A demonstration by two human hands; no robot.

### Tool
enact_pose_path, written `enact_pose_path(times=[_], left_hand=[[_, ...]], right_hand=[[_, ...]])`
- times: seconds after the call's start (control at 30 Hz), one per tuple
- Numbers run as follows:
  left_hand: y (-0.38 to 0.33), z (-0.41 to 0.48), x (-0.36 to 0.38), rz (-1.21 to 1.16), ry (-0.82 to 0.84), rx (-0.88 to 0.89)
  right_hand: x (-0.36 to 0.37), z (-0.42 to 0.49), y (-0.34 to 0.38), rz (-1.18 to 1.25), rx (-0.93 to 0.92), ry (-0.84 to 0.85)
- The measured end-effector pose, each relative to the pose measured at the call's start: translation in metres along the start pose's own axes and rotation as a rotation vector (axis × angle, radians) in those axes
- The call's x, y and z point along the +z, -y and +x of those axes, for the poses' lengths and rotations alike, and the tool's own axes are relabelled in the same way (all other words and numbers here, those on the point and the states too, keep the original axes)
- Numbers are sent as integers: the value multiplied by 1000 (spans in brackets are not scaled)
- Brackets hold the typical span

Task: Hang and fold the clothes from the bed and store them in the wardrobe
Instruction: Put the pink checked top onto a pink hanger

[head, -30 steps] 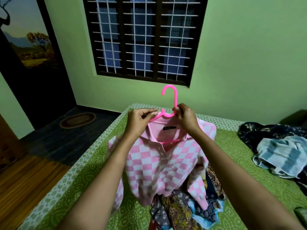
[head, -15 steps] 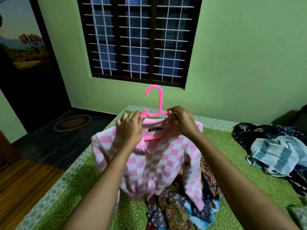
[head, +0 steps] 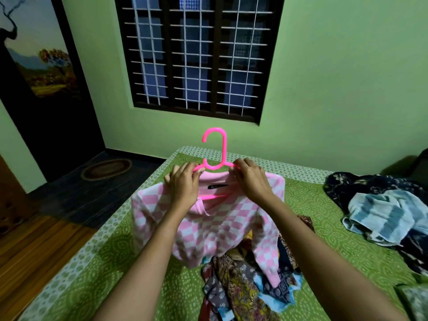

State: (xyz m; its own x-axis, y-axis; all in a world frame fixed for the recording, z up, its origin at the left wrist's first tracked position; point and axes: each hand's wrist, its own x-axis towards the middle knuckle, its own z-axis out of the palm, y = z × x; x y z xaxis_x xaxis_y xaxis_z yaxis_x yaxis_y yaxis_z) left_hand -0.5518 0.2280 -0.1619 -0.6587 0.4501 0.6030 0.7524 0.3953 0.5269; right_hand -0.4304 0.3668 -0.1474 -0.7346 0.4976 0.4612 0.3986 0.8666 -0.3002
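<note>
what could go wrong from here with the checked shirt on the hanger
1. The pink checked shirt sits lopsided on the pink hanger, one shoulder lower. It may slide off once the left hand and right hand let go.
2. Its sleeve trails onto the pile of patterned clothes and could drag pieces along when lifted.

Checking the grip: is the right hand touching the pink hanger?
Touching. The head view shows the right hand pinching the pink hanger by its arm, no gap.

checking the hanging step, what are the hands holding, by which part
The left hand and right hand pinch the pink-and-white checked knit top at its shoulders, over the arms of the pink plastic hanger.
</note>
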Motion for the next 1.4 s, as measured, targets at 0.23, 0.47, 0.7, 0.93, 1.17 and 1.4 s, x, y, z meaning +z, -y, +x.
enact_pose_path(times=[0.23,0.47,0.7,0.93,1.17,1.4], left_hand=[[-7,-42,-25,-76,16,1],[-21,-105,-70,-30,-1,20],[-37,-185,-121,-41,19,171],[-71,-282,-155,-49,47,275],[-136,-369,-179,-135,195,308],[-209,-453,-178,-250,306,287]], right_hand=[[-16,-49,17,21,-7,-73],[-44,-119,47,28,26,-18],[-77,-229,87,22,135,-71],[-116,-360,110,17,250,-103],[-173,-469,107,-103,370,-145],[-230,-571,77,-102,434,-142]])
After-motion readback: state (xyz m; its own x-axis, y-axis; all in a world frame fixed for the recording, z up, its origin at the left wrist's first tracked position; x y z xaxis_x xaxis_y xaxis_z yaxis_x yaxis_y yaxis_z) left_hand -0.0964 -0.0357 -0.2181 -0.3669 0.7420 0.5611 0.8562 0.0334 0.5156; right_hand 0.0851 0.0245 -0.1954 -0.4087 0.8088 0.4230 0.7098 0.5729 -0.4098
